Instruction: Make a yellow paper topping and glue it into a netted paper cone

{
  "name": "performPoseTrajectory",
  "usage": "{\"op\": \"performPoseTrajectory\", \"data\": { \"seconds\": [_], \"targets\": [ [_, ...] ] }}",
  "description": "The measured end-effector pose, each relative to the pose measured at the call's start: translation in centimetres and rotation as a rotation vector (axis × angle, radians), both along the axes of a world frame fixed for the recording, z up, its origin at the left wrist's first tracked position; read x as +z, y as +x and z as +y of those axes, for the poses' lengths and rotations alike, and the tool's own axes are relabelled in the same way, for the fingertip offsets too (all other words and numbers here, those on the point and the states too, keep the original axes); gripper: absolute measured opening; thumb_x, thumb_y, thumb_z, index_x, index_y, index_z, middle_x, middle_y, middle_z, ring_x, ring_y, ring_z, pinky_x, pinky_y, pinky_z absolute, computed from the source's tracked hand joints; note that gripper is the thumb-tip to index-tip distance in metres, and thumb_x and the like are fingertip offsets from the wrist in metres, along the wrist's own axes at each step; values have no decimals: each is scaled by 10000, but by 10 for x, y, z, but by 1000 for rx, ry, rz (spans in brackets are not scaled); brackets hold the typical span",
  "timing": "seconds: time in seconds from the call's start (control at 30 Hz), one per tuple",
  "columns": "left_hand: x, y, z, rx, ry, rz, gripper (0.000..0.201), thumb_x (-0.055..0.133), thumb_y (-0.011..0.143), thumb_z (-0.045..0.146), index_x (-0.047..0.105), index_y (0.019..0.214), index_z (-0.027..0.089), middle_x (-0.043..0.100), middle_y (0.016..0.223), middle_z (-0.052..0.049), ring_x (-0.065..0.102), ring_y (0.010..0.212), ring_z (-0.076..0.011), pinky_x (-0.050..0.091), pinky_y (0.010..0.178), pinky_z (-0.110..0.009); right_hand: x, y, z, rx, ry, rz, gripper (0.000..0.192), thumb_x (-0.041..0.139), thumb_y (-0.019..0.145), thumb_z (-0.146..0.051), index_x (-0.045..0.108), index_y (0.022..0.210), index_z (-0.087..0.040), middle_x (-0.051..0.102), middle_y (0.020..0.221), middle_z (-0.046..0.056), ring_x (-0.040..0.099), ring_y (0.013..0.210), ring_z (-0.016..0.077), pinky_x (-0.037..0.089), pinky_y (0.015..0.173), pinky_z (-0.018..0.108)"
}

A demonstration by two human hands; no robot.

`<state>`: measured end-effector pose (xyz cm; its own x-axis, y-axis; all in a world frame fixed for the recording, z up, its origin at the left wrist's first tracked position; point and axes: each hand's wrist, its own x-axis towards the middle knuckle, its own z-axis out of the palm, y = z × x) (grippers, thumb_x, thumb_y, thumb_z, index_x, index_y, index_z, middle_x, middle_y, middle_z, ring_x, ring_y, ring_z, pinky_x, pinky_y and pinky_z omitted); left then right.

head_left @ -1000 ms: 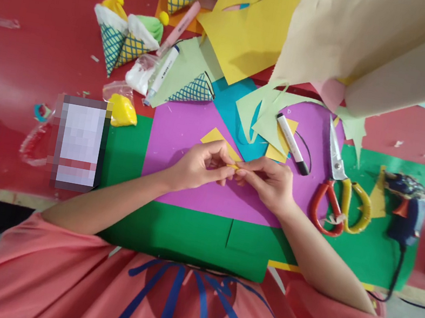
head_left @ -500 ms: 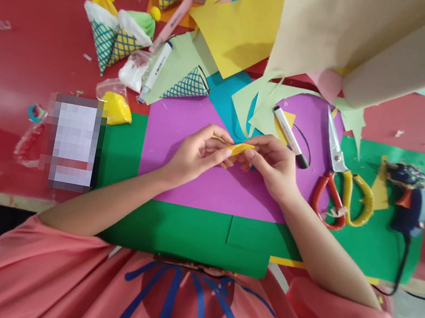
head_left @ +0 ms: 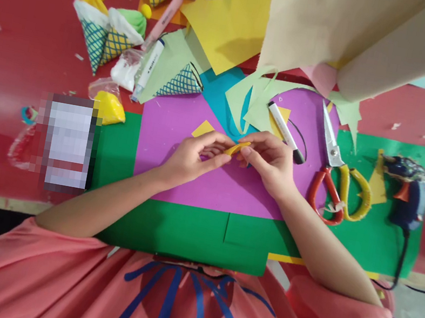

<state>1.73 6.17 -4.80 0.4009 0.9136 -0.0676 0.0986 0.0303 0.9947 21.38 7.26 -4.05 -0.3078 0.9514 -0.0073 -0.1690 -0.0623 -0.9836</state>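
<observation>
Head view: the left hand (head_left: 190, 158) and right hand (head_left: 267, 160) meet at mid-frame above the purple sheet (head_left: 186, 121), both pinching a small yellow paper piece (head_left: 237, 147) that looks only partly folded or rolled. Just right lie a marker (head_left: 285, 132), scissors (head_left: 335, 175) and a glue gun (head_left: 410, 191); finished paper cones (head_left: 107, 33) sit upper left.

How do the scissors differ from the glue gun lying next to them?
The scissors are slim, with bare metal blades and red and yellow handle loops; the glue gun is bulkier, blue with an orange trigger. The scissors have no cord; the glue gun trails a black one. The scissors lie partly on purple paper; both lie flat on green paper.
</observation>
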Motion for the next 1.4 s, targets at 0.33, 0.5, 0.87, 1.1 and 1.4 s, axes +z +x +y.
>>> {"op": "performPoseTrajectory", "data": {
  "seconds": [0.33,0.5,0.87,1.1,1.4],
  "targets": [
    [4,1,0,45,135,125,335,722,818,403,642,1041,167,738,941,-43,704,775,-113,587,706,-204,1,-1,0,38,-8,-11,295,753,804,-397,652,987,-189,722,800,-1,712,711,111,587,662,227],
    [4,1,0,62,243,143,295,734,813,374,646,1017,181,731,926,-26,693,772,-104,568,705,-196,0,-3,-2,22,-36,5,237,762,802,-350,648,916,-176,724,787,-1,704,694,97,585,669,213],
    [3,-2,2,84,140,89,290,710,828,414,657,1020,203,714,924,-19,677,767,-105,551,664,-193,-3,2,-1,35,26,-73,269,735,827,-357,708,1040,-194,736,972,31,704,769,117,599,655,227],
    [3,-2,1,78,154,47,243,707,837,368,656,1007,203,711,931,-16,676,790,-103,556,695,-195,-4,2,-2,-42,110,-158,248,709,854,-349,712,1078,-242,709,1003,26,680,867,133,578,703,245],
    [7,-3,4,80,225,81,185,650,871,374,653,899,191,678,845,-11,631,775,-104,529,692,-213,-3,3,-3,-12,159,-177,130,691,869,-316,733,960,-234,731,917,6,679,776,120,561,687,252]
  ]
}}
